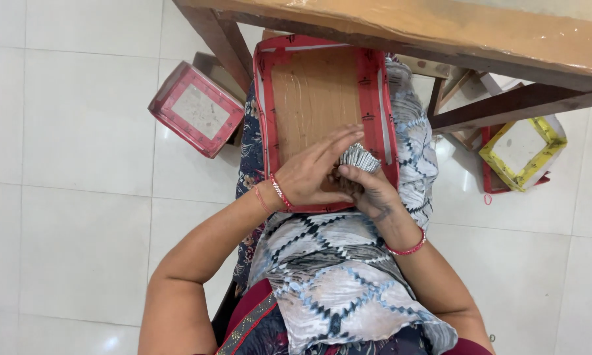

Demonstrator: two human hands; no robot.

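A flat cardboard tray (375, 98) with red taped edges rests on my lap, its brown inside facing up. My right hand (368, 190) grips a small bundle of thin silver sticks (360, 158) at the tray's near right corner. My left hand (319, 172) lies over the tray beside the bundle, fingers stretched out flat and touching it from the left. Both wrists wear red bangles.
A wooden table (440, 26) spans the top of the view, its legs coming down left and right of the tray. On the white tiled floor stand a red-edged box (196, 109) at the left and a yellow-edged box (523, 151) at the right.
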